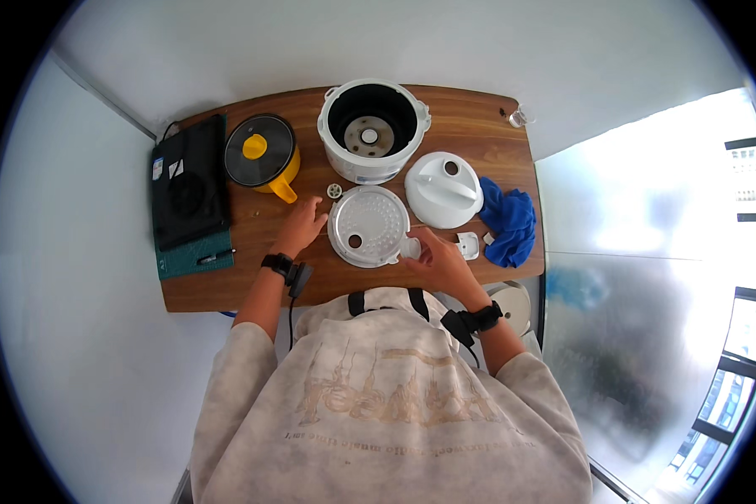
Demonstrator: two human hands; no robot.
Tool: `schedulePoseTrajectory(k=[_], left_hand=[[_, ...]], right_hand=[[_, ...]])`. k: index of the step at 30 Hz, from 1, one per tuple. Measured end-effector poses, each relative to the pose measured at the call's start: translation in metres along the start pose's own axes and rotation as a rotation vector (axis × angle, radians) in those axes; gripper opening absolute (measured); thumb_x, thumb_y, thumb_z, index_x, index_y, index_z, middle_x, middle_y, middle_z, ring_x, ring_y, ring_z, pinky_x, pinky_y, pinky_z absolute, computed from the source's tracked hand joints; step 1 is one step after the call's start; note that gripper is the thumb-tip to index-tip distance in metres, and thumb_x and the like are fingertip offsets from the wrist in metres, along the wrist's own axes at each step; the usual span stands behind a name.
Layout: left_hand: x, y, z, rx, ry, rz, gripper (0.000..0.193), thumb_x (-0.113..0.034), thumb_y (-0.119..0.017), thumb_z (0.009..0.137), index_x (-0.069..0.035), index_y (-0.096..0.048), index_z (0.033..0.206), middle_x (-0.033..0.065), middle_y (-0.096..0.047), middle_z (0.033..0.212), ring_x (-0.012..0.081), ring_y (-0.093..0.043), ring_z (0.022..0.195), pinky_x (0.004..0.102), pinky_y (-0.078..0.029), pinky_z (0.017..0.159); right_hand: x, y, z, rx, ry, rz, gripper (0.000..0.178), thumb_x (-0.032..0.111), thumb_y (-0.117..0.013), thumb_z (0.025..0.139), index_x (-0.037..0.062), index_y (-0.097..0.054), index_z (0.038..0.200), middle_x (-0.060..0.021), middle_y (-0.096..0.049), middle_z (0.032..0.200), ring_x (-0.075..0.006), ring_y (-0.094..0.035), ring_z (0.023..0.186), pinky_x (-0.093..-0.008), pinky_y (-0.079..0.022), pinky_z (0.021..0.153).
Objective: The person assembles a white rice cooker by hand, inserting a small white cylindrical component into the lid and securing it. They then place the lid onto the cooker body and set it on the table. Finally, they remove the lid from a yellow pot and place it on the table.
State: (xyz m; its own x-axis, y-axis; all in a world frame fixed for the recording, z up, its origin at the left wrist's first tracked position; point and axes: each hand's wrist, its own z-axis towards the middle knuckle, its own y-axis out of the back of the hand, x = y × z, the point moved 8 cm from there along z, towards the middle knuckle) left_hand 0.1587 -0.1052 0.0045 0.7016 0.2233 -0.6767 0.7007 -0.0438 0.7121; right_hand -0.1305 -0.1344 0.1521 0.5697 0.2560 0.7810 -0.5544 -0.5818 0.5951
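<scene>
A round, silvery-white dimpled inner lid (pixel 380 220) with one hole lies flat on the wooden table before me. My right hand (pixel 438 262), at the lid's lower right edge, pinches a small translucent white cup-like piece (pixel 410 248). My left hand (pixel 302 225) rests beside the lid's left edge with thumb and forefinger apart and nothing between them. Just beyond its fingertips is a small round white valve-like part (pixel 334 191). Behind the lid stands an open white cooker (pixel 336 155) with a dark interior. To the right lies its domed white outer lid (pixel 435 206).
On the left are a yellow pot (pixel 284 172) with a dark lid, a black flat appliance (pixel 189 181) and a green cutting mat (pixel 176 262) with a pen. A white bracket-like piece (pixel 469 245), blue cloth (pixel 509 225) and clear glass (pixel 519 118) sit at right.
</scene>
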Motion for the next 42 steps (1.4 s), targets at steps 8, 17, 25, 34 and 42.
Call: schedulePoseTrajectory(k=[8, 17, 25, 34, 42], left_hand=[[0.011, -0.031, 0.058, -0.099, 0.124, 0.120, 0.061, -0.027, -0.071, 0.086, -0.008, -0.045, 0.139, 0.0228, -0.054, 0.132, 0.0412, -0.057, 0.116, 0.0474, -0.050, 0.095], [0.009, -0.023, 0.064, -0.200, -0.004, -0.020, 0.026, -0.005, -0.069, 0.083, -0.008, -0.063, 0.109, 0.0179, -0.064, 0.107, 0.0369, -0.063, 0.101, 0.0447, -0.053, 0.084], [-0.044, 0.014, 0.028, -0.049, 0.085, -0.431, 0.020, -0.003, -0.065, 0.086, -0.006, -0.060, 0.105, 0.0102, -0.068, 0.092, 0.0216, -0.067, 0.082, 0.0334, -0.054, 0.071], [-0.182, 0.077, -0.052, 0.352, 0.048, -0.991, 0.028, -0.007, -0.064, 0.092, -0.004, -0.057, 0.119, 0.0092, -0.062, 0.113, 0.0156, -0.066, 0.094, 0.0275, -0.056, 0.085], [-0.223, 0.085, -0.076, 0.466, -0.078, -0.945, 0.043, -0.013, -0.075, 0.086, -0.004, -0.055, 0.124, 0.0074, -0.056, 0.123, 0.0166, -0.060, 0.109, 0.0303, -0.053, 0.091]], right_hand=[[-0.005, 0.014, -0.015, -0.044, -0.056, 0.066, 0.045, 0.018, -0.075, 0.080, 0.0064, -0.058, 0.120, -0.0152, -0.067, 0.085, -0.0256, -0.066, 0.070, -0.0353, -0.053, 0.066], [-0.016, 0.018, -0.029, -0.079, -0.100, 0.086, 0.044, 0.018, -0.075, 0.082, 0.0071, -0.057, 0.121, -0.0130, -0.069, 0.086, -0.0210, -0.070, 0.074, -0.0314, -0.056, 0.069], [-0.005, 0.009, -0.018, -0.029, -0.069, 0.189, 0.043, 0.014, -0.073, 0.083, 0.0071, -0.055, 0.122, -0.0122, -0.068, 0.090, -0.0193, -0.069, 0.076, -0.0319, -0.055, 0.070], [0.053, 0.009, -0.011, 0.280, -0.114, 0.969, 0.046, 0.007, -0.058, 0.091, 0.0077, -0.044, 0.135, -0.0104, -0.062, 0.120, -0.0177, -0.065, 0.103, -0.0316, -0.053, 0.092], [0.085, 0.014, -0.010, 0.295, -0.013, 0.976, 0.047, 0.007, -0.062, 0.092, 0.0079, -0.043, 0.135, -0.0100, -0.061, 0.118, -0.0182, -0.065, 0.103, -0.0314, -0.054, 0.088]])
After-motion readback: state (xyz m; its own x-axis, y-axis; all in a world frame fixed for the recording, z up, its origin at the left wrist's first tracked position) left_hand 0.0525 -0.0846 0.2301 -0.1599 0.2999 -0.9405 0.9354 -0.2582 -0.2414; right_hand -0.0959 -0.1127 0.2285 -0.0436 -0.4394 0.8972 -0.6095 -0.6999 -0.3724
